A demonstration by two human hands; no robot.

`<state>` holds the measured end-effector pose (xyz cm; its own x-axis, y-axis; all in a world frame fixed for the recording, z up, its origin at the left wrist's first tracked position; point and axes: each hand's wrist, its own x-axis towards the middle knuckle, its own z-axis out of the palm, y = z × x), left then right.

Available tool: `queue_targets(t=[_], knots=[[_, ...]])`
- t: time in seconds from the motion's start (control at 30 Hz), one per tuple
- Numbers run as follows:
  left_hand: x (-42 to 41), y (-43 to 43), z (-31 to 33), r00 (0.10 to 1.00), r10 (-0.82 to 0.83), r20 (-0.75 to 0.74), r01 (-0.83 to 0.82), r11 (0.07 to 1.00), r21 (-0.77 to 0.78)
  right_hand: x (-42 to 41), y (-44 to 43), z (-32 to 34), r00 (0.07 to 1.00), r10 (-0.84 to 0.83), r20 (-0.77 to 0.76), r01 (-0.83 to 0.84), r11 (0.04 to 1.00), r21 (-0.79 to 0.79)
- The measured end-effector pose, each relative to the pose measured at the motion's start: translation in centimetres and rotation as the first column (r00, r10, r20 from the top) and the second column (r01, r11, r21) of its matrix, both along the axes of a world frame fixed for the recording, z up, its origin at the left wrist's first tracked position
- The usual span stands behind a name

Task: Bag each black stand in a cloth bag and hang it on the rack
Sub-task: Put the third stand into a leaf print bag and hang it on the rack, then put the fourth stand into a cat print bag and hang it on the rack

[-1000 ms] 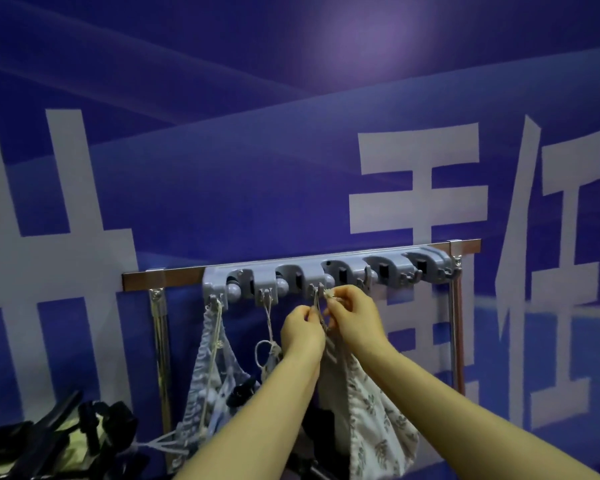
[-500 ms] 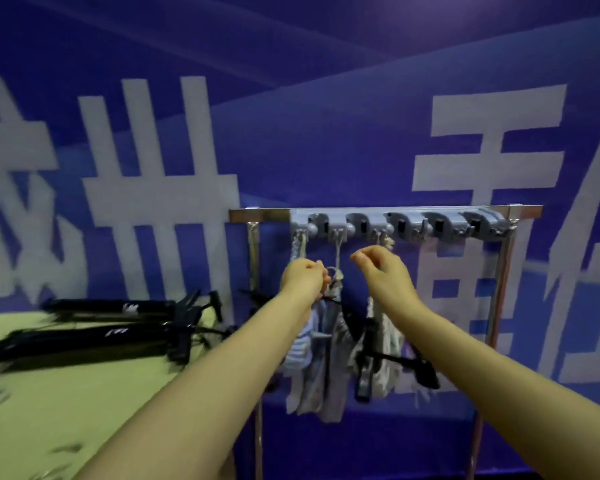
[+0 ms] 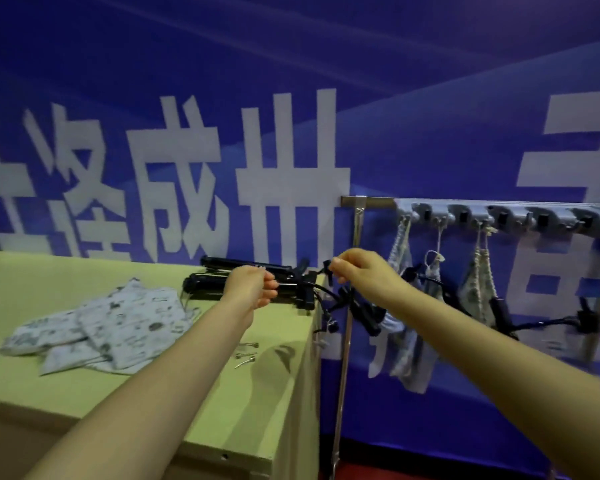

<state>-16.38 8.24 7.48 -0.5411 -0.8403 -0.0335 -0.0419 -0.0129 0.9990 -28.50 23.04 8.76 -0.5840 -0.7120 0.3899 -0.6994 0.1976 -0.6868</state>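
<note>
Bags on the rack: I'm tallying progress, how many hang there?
3. The leftmost bag hangs from the first hook, the second bag from the next, the third bag from the one after. Further hooks look bare; the rack runs off frame.

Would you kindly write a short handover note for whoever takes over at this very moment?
Left hand: fingers curled, nothing seen in it, in front of the black stands on the table.
Right hand: curled too, empty as far as shows, between table and rack.
Done: three bagged stands hang from the hooks nearest the table.
Left: two stands lie unbagged at the table's back edge, with empty cloth bags beside them. Bag each and hang it on a free hook.
</note>
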Motion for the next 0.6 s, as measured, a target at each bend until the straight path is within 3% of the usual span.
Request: queue_targets(t=[0.17,0.33,0.43,0.6], knots=[[5.7,-4.5,-2.1,0.991,0.131,0.021,-0.132,0.990,0.059,4.4,-3.4,-1.6,0.996,0.086,0.020,-0.088,0.988,0.125],[9.2,-7.0,-4.3,0.981,0.176,0.078,-0.182,0.981,0.067,6.7,-6.4,-4.9,0.977,0.182,-0.108,-0.136,0.933,0.334],[10.5,-7.8,-6.0,0.980,0.171,0.100,-0.173,0.985,0.015,7.3,-7.8,-7.5,0.947,0.232,-0.222,-0.113,0.888,0.447],[11.9,-9.8,-8.8,0.946,0.233,0.227,-0.187,0.960,-0.208,7.8,-9.5,-10.4,0.897,0.242,-0.370,-0.037,0.875,0.482]])
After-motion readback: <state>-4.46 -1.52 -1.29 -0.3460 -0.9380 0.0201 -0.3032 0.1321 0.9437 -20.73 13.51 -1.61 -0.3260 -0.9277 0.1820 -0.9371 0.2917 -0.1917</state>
